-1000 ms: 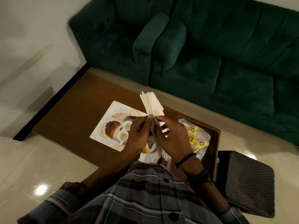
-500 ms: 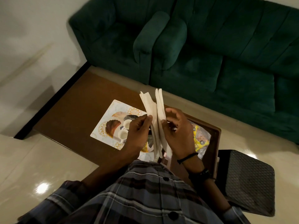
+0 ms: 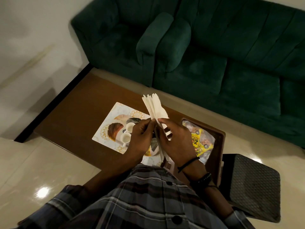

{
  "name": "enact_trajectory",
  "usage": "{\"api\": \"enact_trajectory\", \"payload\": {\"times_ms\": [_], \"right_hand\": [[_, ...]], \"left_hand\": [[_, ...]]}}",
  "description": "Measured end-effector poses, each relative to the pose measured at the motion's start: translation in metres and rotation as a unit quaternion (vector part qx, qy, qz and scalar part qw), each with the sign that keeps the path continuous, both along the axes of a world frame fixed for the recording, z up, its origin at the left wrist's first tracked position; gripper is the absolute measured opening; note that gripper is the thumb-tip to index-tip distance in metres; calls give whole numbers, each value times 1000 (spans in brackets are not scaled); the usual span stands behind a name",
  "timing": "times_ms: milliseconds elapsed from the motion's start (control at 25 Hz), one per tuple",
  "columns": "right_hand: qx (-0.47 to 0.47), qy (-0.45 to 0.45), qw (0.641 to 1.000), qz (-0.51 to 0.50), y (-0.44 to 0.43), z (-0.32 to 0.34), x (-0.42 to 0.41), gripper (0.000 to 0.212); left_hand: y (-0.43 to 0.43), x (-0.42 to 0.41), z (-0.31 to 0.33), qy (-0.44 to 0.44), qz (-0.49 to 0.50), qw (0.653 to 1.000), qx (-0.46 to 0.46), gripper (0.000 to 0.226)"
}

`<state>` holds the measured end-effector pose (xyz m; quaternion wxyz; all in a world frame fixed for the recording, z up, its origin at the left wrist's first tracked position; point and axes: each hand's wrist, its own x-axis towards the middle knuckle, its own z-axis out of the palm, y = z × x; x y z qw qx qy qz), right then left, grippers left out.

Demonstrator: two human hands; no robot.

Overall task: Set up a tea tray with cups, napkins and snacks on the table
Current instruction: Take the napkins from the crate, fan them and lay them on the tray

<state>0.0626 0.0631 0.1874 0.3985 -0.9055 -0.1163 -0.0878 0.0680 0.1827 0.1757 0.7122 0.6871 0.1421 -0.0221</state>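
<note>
A stack of white paper napkins [image 3: 155,106] stands on edge above the table, fanned out at the top. My left hand [image 3: 142,138] pinches it from the left and my right hand [image 3: 176,141] grips it from the right. Below them lies a patterned rectangular tray [image 3: 105,129] with two small white cups [image 3: 127,131] on it. My hands hide the tray's near right part. To the right, a yellow snack packet [image 3: 198,141] in clear plastic rests on the table.
The brown wooden table [image 3: 74,116] has a black edge on its left side. A dark green sofa [image 3: 214,47] fills the far side. A dark mesh stool [image 3: 252,185] stands at the right, on a glossy cream floor [image 3: 33,171].
The two napkin bunches that my hands had spread apart have come back together into one fanned stack. Tray, cups and snack packet have not moved.
</note>
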Motion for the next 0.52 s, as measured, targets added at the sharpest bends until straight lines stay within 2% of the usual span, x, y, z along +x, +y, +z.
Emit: {"api": "enact_trajectory", "payload": {"times_ms": [200,320,440,520], "right_hand": [[45,23,998,24,2,0,0,22],[110,54,992,10,1,-2,0,24],[134,100,982,-91,-1,-3,2,35],[122,184,960,-174,-8,-4,7,60]], "left_hand": [[-1,-2,5,24,5,1000,-3,25],[1,-1,4,10,4,1000,-2,24],[2,-1,5,42,53,996,-52,25],[4,1,5,72,86,985,-130,30]]}}
